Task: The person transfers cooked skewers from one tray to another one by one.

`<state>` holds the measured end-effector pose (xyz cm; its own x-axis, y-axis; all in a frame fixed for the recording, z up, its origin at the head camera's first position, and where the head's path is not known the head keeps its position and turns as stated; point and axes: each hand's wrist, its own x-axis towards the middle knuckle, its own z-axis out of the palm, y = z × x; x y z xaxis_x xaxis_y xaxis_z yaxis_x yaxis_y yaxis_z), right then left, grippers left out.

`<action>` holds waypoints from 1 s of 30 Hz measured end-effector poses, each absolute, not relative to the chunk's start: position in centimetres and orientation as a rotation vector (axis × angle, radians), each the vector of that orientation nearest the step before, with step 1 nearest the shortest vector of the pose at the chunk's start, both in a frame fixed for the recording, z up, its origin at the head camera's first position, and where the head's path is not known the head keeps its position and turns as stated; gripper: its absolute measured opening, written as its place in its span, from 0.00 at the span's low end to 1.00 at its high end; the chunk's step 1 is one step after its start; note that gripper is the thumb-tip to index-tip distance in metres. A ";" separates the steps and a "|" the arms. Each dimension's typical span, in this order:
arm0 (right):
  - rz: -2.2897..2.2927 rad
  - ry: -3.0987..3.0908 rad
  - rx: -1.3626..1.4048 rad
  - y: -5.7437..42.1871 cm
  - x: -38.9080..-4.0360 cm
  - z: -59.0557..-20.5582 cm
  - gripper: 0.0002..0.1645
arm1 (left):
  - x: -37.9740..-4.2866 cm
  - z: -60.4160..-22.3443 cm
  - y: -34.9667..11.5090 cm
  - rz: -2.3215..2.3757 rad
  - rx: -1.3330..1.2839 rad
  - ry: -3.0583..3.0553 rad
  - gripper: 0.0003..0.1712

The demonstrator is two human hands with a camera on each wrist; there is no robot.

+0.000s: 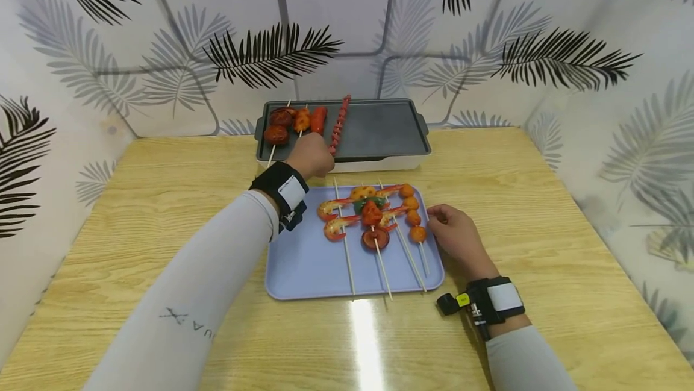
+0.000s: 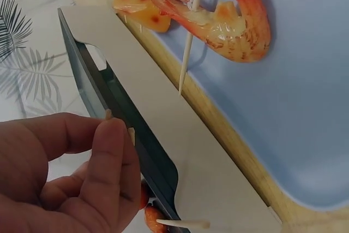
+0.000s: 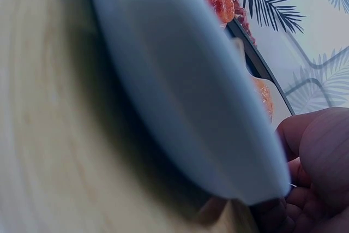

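Note:
Over the front of the dark grill pan [image 1: 385, 129], my left hand [image 1: 311, 155] pinches a wooden skewer, its short end [image 2: 108, 114] poking out between thumb and finger. A second pale stick end [image 2: 132, 136] shows beside the fingertips. Just beyond the hand lies a red sausage [image 1: 318, 120], with a string of small reddish pieces [image 1: 338, 126] to its right. My right hand [image 1: 458, 234] grips the right edge of the lavender tray [image 1: 303, 270], thumb at the rim. The tray carries shrimp skewers [image 1: 343, 228], a mixed skewer [image 1: 374, 234] and orange balls on a stick [image 1: 413, 217].
Browned round pieces on a stick [image 1: 276, 134] and an orange-brown skewer [image 1: 302, 121] lie at the pan's left. The pan sits on a cream base [image 1: 379, 165] at the back of the wooden table [image 1: 162, 216]. A leaf-patterned wall [image 1: 347, 29] rises behind.

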<state>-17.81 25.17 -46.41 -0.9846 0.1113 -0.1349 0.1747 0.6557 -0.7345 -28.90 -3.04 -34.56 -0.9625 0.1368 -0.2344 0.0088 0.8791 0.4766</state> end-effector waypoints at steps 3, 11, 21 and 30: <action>-1.251 2.792 0.238 25.2 -17.8 -46.4 0.22 | -28.8 -34.4 -3.0 0.728 0.075 2.771 0.07; -1.253 2.802 0.240 25.2 -17.8 -46.6 0.21 | -29.0 -35.0 -3.0 0.677 0.125 2.803 0.10; -1.280 2.796 0.244 24.9 -17.5 -46.5 0.21 | -28.1 -36.3 -3.9 0.965 0.211 2.834 0.06; -1.281 2.797 0.223 25.0 -17.6 -46.6 0.21 | -26.7 -37.2 -4.4 1.324 0.166 2.760 0.11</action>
